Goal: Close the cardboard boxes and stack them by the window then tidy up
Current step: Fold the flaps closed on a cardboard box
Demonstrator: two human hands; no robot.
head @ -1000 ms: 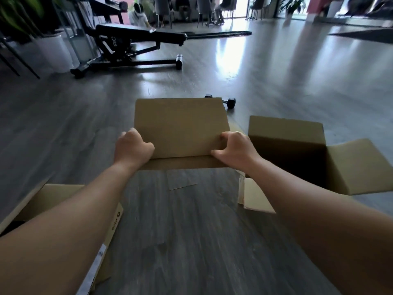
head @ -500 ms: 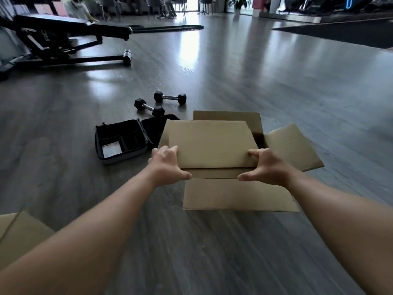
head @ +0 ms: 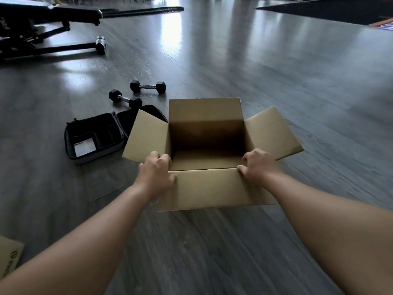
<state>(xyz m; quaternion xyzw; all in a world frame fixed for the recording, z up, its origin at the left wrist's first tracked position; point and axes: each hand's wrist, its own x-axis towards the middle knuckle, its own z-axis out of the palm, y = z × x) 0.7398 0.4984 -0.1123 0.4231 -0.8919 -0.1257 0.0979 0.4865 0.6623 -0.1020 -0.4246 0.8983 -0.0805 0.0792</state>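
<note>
The cardboard box (head: 207,158) stands open on the floor (head: 297,92), just beside a black case (head: 95,137). Its near corners are gripped by the left hand (head: 156,173) and right hand (head: 260,165), set apart. If side flaps are folded unevenly, closure may spring open; dumbbells (head: 136,93) near the box may obstruct carrying.

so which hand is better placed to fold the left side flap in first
Left. The left hand rests at the box near corner, right at the base of the left flap. The right hand sits at the opposite corner, across the opening.
</note>
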